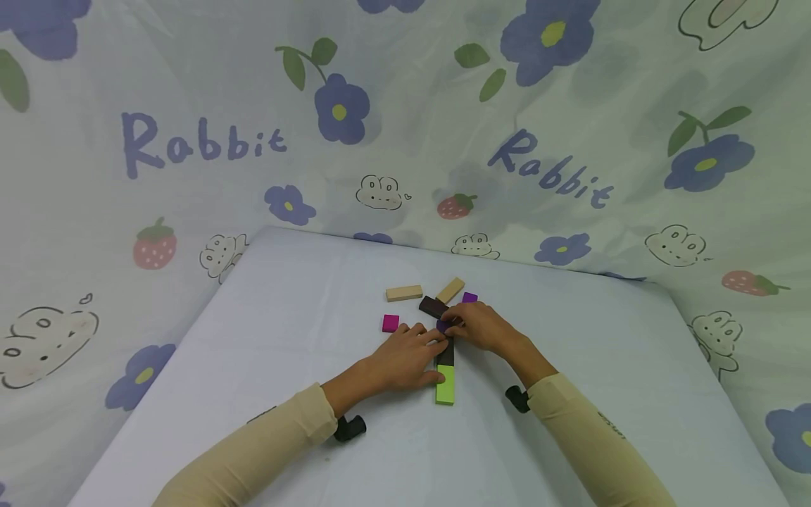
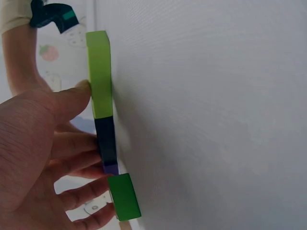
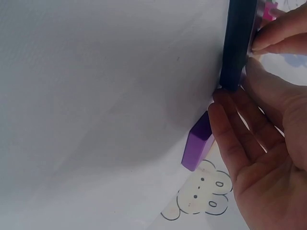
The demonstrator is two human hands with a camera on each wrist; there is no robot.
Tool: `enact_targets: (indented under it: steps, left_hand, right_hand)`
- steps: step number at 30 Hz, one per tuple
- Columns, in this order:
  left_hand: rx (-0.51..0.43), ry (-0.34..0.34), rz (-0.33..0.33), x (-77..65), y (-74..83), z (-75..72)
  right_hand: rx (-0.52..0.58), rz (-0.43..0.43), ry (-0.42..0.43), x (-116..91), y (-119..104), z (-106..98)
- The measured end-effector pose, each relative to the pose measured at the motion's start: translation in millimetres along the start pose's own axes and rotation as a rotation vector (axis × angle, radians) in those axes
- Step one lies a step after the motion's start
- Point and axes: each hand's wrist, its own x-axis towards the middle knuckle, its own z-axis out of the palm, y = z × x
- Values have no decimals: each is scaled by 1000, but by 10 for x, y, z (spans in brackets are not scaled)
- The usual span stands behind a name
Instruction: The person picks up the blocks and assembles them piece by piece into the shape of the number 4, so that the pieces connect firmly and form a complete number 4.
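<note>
"White table! What's each hand doing?"
"Left hand, fingers spread, touches the long lime-green block. Right hand pinches the dark purple block beside the black oblong block. Nudge gently, straight."

Smooth, matt lime block, pale wood-like blocks, cloth sleeves, faintly glossy backdrop

White table, spread before me; beyond its far edge I face a pale printed backdrop, continuing along both sides. Motifs upon it: violet-blue flowers with yellow centres, red strawberries, outlined rabbits, and the lettering "Rabbit" twice, the instance on my right slanting downward.
</note>
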Motion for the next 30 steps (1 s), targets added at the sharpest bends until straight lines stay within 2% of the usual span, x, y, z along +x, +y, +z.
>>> enact_targets:
  steps: [21,30]
  left_hand:
    - [-8,-10,-12,6,10,9]
    - [11,-12,-10,21,-4,-4]
  right_hand:
    - [2,32,5,-7,1,19]
    - [8,24,32,-33,32,9]
